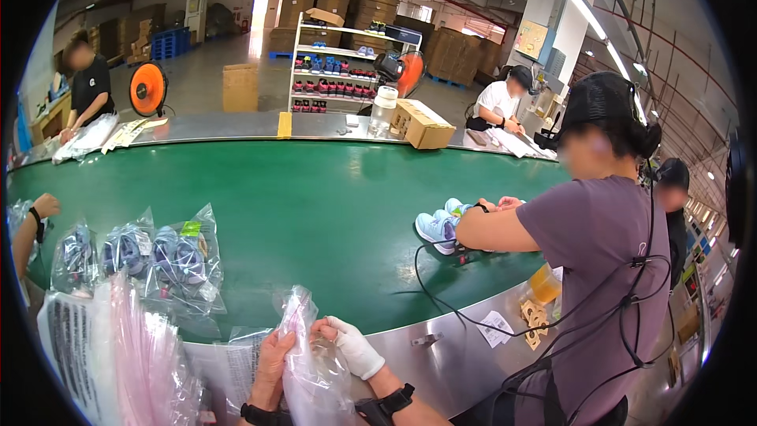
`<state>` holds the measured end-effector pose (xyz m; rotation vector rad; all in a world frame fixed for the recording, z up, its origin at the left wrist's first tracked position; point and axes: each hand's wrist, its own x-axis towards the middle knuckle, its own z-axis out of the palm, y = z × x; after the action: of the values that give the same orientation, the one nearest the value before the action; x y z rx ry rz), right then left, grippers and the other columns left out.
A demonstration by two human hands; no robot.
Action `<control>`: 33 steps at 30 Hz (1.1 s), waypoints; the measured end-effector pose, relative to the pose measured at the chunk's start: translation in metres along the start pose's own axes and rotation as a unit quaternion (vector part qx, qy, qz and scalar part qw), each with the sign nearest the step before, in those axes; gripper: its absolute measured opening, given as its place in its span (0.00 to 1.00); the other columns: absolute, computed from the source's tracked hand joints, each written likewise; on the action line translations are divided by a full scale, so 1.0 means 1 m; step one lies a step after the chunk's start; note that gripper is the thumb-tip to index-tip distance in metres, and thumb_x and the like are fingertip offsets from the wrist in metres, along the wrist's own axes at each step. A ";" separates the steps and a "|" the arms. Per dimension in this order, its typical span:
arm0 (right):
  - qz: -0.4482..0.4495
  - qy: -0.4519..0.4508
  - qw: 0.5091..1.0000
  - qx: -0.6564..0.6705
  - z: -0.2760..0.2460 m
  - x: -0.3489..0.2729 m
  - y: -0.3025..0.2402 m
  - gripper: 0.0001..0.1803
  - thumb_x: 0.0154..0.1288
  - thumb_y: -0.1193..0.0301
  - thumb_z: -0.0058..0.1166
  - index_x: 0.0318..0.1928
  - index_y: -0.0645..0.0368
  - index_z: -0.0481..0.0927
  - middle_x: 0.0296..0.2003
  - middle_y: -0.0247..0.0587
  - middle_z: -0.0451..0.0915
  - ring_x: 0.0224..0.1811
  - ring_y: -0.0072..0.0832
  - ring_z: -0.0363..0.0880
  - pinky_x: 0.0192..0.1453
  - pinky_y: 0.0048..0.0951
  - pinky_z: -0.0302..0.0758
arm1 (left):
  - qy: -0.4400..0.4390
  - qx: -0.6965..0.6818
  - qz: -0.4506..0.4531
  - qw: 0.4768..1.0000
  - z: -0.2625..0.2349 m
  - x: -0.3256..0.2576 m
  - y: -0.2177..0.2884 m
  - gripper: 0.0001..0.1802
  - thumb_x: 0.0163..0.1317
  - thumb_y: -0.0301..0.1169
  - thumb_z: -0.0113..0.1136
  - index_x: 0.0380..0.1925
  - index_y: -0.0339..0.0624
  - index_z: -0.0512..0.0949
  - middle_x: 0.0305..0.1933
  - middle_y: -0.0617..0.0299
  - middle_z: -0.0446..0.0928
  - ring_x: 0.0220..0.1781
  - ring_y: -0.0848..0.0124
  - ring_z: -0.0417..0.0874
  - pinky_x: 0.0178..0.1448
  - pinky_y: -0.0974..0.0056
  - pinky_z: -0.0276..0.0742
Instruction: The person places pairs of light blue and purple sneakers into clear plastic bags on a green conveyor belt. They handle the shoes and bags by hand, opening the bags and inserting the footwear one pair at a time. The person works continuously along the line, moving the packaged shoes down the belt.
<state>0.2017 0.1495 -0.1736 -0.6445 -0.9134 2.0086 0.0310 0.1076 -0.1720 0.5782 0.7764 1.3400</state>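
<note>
In front of me, at the near edge of the green conveyor belt (pixel 331 213), I hold a clear, pinkish plastic bag (pixel 303 359) upright. My left hand (pixel 272 353) is bare and closed around the bag's left side. My right hand (pixel 353 347) wears a white glove with bare fingertips, which pinch the bag near its upper right. No shoe shows inside this bag. Left of my hands lies a thick stack of similar plastic bags (pixel 136 355). Beyond the stack, light blue shoes in clear bags (pixel 183 256) stand on the belt.
At right, a co-worker (pixel 603 229) with trailing black cables handles light blue shoes (pixel 438 226) on the belt. Paper labels (pixel 495 329) lie on the metal edge. A cardboard box (pixel 422 124) and a clear bottle (pixel 383 110) stand across the belt. Another person's hand (pixel 46 206) reaches in at left.
</note>
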 end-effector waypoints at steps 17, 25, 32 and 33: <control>0.008 -0.006 1.000 0.021 -0.004 0.003 -0.002 0.15 0.68 0.65 0.51 0.46 0.63 0.71 0.38 0.39 0.76 0.42 0.27 0.76 0.49 0.28 0.73 | 0.005 -0.017 0.046 0.999 -0.008 0.011 -0.007 0.18 0.63 0.30 0.56 0.52 0.37 0.71 0.44 0.59 0.79 0.40 0.72 0.81 0.47 0.68 0.78; -0.006 -0.002 1.000 0.012 -0.006 0.003 -0.001 0.14 0.69 0.66 0.49 0.47 0.63 0.71 0.39 0.39 0.76 0.42 0.26 0.76 0.49 0.29 0.74 | -0.005 -0.022 0.032 0.999 -0.006 0.011 -0.007 0.19 0.62 0.30 0.56 0.53 0.37 0.71 0.46 0.58 0.78 0.41 0.72 0.81 0.47 0.68 0.78; 0.002 0.001 1.000 0.008 -0.008 0.004 -0.001 0.15 0.70 0.64 0.49 0.48 0.64 0.71 0.38 0.38 0.75 0.42 0.24 0.76 0.49 0.27 0.74 | 0.001 -0.034 0.039 0.999 -0.002 0.012 -0.008 0.20 0.61 0.30 0.57 0.52 0.36 0.71 0.45 0.56 0.78 0.40 0.70 0.82 0.46 0.66 0.80; -0.010 -0.009 1.000 0.009 -0.010 0.005 0.001 0.16 0.70 0.63 0.49 0.48 0.63 0.71 0.39 0.38 0.75 0.42 0.24 0.75 0.49 0.27 0.74 | -0.011 -0.043 0.050 0.998 0.005 0.010 -0.006 0.20 0.61 0.31 0.58 0.52 0.35 0.71 0.43 0.56 0.78 0.38 0.69 0.82 0.44 0.66 0.80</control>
<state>0.2055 0.1571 -0.1812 -0.6061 -0.9076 2.0050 0.0386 0.1172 -0.1749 0.5691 0.6754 1.4504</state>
